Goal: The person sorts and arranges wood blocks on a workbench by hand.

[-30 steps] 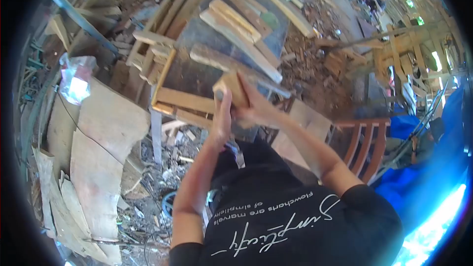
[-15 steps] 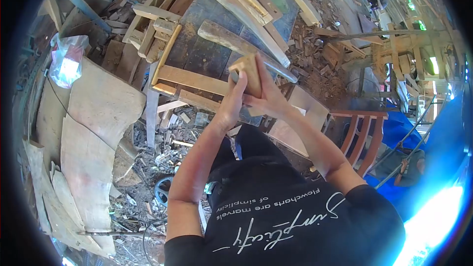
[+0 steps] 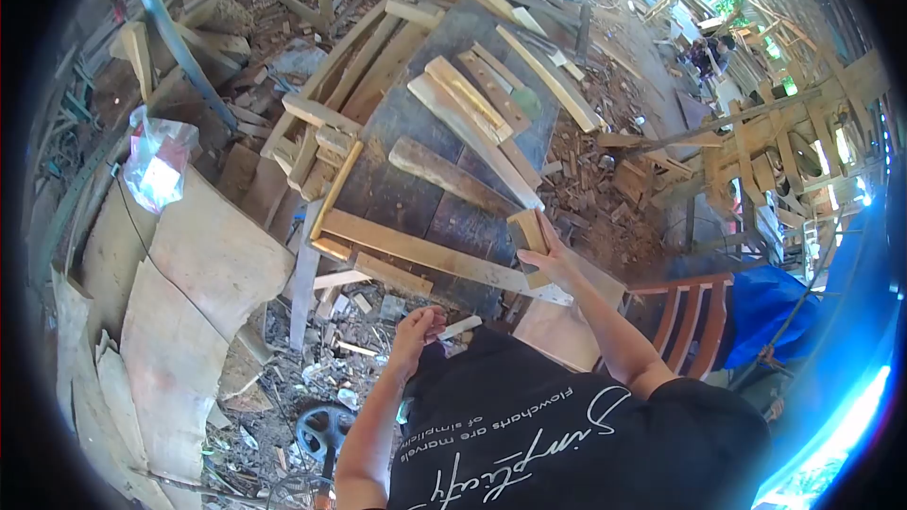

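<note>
My right hand is closed on a short wooden block, held near the front right corner of the dark work table. My left hand is lower and to the left, in front of the table and close to my body. Its fingers are curled, and what lies inside them, if anything, is hidden. A long pale wooden strip runs along the table's front edge, and its right end passes below the block. Behind it lies a rough, weathered board.
More planks lie farther back on the table. A curved wooden sheet stands at left with a clear plastic bag on top. Wood scraps litter the ground around a dark handwheel. A reddish-brown slatted frame is at right.
My hands have separated. The left has let go of the block and dropped toward my body; the right has carried the block to the right. The view has tilted up.
</note>
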A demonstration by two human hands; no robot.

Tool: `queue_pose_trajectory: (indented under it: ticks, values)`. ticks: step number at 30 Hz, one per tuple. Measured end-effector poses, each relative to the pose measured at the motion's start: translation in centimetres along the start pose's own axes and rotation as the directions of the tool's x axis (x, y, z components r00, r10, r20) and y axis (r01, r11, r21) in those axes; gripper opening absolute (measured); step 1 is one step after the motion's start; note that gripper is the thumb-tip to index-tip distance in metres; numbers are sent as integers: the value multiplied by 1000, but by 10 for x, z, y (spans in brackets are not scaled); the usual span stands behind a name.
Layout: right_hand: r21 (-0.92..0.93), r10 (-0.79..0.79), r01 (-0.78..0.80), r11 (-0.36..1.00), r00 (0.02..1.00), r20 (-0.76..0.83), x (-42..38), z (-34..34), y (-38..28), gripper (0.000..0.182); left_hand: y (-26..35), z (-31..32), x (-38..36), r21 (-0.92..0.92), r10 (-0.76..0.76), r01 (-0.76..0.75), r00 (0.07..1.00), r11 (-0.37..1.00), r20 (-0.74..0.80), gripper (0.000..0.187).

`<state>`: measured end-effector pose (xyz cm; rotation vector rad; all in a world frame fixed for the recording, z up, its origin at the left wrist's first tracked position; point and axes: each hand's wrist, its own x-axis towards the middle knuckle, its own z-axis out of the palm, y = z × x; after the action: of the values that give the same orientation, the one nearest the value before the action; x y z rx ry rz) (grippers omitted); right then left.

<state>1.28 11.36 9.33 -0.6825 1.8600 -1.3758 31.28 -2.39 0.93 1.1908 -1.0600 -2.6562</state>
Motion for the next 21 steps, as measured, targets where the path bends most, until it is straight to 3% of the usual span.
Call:
queue_pose_trajectory:
  ticks: [1, 2, 3, 4, 5, 7, 8, 9, 11, 12, 13, 15, 16, 17, 19, 20, 21]
  values:
    - [-109, -42, 39, 993, 999, -20, 9, -10, 11, 103, 2, 4, 4, 13, 18, -18, 1000, 1000, -7, 38]
    - [-329, -126, 119, 937, 992, -1, 21, -27, 37, 104, 3, 12, 9, 69, 119, -118, 993, 991, -9, 36]
    - [-312, -146, 139, 940, 989, -1, 23, -29, 33, 104, 8, 22, 14, 128, 218, -215, 976, 968, -5, 34]
    - [-502, -100, 68, 862, 994, -37, 22, -31, 27, 104, 18, 34, 19, 278, 227, -212, 974, 937, -22, 33]
    - [-665, -60, -14, 747, 994, -89, 22, -32, 23, 104, 23, 46, 30, 301, 245, -227, 969, 926, -24, 33]
    - [-702, -165, 51, 710, 982, -95, 24, -29, 22, 102, 34, 71, 54, 636, 580, -486, 811, 600, 74, 35]
    - [-797, -239, 109, 594, 970, -46, 27, -26, 18, 101, 48, 79, 64, 782, 525, -427, 837, 454, 153, 43]
    - [-874, -306, 156, 459, 952, 9, 33, -25, 16, 99, 56, 90, 76, 791, 533, -435, 829, 429, 167, 43]
    - [-879, -391, 217, 425, 920, 38, 46, -22, 17, 94, 71, 111, 103, 907, 745, -404, 565, -124, 353, 57]
    - [-901, -377, 213, 378, 924, 60, 53, -17, 16, 91, 81, 117, 115, 928, 679, -346, 650, -134, 341, 73]
    - [-921, -354, 204, 332, 932, 78, 56, -12, 17, 89, 92, 120, 125, 924, 667, -347, 652, -159, 359, 73]
    - [-918, -328, 170, 358, 944, 47, 64, -9, 22, 87, 115, 124, 152, 858, 663, -225, 555, -461, 502, 76]
    - [-927, -335, 172, 333, 941, 54, 67, -10, 24, 87, 124, 119, 170, 847, 613, -206, 609, -490, 503, 78]
    - [-935, -339, 174, 308, 939, 63, 72, -10, 25, 87, 134, 112, 188, 840, 606, -214, 607, -498, 514, 78]
    - [-936, -326, 152, 318, 945, 43, 93, -7, 22, 89, 161, 99, 214, 745, 520, -195, 604, -638, 604, 72]
    - [-945, -348, 153, 289, 936, 44, 108, -7, 21, 92, 175, 92, 228, 744, 478, -181, 665, -643, 574, 68]
    - [-955, -369, 151, 255, 928, 48, 122, -9, 15, 96, 190, 88, 238, 740, 469, -200, 661, -642, 585, 68]
